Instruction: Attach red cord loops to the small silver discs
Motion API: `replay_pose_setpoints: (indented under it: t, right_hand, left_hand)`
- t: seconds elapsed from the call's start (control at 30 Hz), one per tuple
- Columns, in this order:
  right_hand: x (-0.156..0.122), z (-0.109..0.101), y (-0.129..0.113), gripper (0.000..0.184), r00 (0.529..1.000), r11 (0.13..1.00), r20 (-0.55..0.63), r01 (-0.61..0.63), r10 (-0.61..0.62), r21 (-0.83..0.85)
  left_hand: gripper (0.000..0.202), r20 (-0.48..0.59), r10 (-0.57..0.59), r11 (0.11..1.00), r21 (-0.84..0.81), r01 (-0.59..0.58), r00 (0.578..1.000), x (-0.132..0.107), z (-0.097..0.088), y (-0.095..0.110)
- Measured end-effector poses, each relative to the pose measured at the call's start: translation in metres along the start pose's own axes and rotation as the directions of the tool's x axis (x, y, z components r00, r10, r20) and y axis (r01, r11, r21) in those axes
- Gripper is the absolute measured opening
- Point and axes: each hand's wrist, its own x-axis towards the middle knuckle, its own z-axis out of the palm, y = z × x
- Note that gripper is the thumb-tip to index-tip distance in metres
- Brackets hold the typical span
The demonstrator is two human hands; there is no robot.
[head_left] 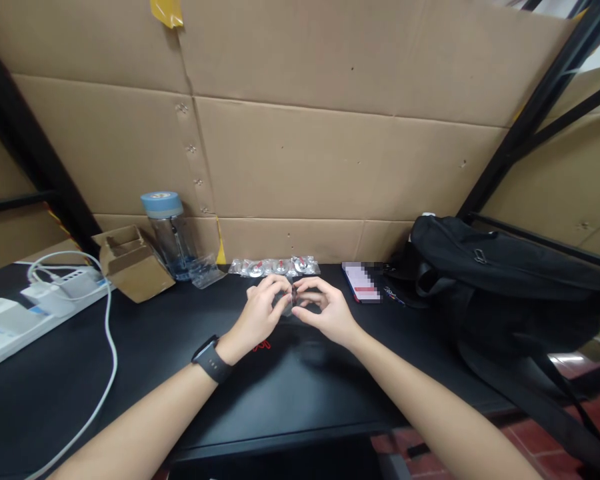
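"Small dark piece (294, 294) — where is it sitting?"

"Between the two hands, on the wearer's side of the row of clear packets (280, 267), its longer axis seemingly standing upright."

"Which hand is nearer?"

"Neither, really: the left hand (261, 308) is pinching it from one side, and the right hand (333, 313) is meeting the opposite side, thumb and fingers curving. Whether that one is gripping or only steadying, I'm not able to say."

"Any writing?"

"Nothing's reading clearly. The packets are showing red marks too small to make out, and the phone (364, 283), right of them, is showing a pixelated screen — no brand there."
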Motion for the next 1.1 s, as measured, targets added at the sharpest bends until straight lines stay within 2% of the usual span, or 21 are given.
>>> replay_pose_setpoints:
  t: [0.2, 0.37, 0.47, 0.67, 0.87, 0.93, 1.0, 1.1]
  right_hand:
    - [-0.001, 0.001, 0.002, 0.034, 1.0, 0.998, -0.012, -0.018, 0.019, 0.066]
    - [-0.001, 0.003, 0.001, 0.037, 0.997, 0.984, -0.009, -0.078, 0.08, 0.161]
    - [0.001, 0.0, 0.002, 0.038, 0.991, 0.98, -0.008, -0.128, 0.131, 0.153]
    - [0.004, -0.01, 0.006, 0.02, 0.998, 0.998, 0.02, -0.066, 0.066, -0.016]
    - [0.004, -0.014, 0.002, 0.015, 0.998, 0.981, 0.049, -0.031, 0.041, -0.189]
    - [0.005, -0.018, -0.002, 0.009, 0.995, 0.948, 0.098, 0.005, 0.027, -0.318]
    - [0.005, -0.022, -0.007, 0.005, 0.984, 0.876, 0.178, 0.094, -0.01, -0.473]
    - [0.005, -0.028, -0.014, 0.008, 0.96, 0.79, 0.274, 0.208, -0.052, -0.577]
  left_hand:
    - [0.011, -0.112, 0.015, 0.986, 0.166, 0.004, 0.994, -0.004, 0.004, 0.007]
    - [0.011, -0.145, 0.173, 0.934, 0.338, -0.115, 0.974, -0.007, 0.002, 0.014]
    - [0.012, -0.154, 0.204, 0.914, 0.384, -0.132, 0.967, -0.007, -0.002, 0.016]
    - [0.014, -0.159, 0.21, 0.904, 0.407, -0.13, 0.965, -0.006, -0.005, 0.016]
    - [0.016, -0.092, 0.198, 0.919, 0.363, -0.152, 0.976, -0.006, -0.004, 0.015]
    - [0.019, -0.084, 0.179, 0.929, 0.341, -0.141, 0.98, -0.005, -0.007, 0.014]
    - [0.02, -0.051, 0.156, 0.942, 0.308, -0.133, 0.986, -0.004, -0.011, 0.014]
    - [0.022, 0.105, 0.168, 0.947, 0.257, -0.19, 0.98, -0.004, -0.012, 0.013]
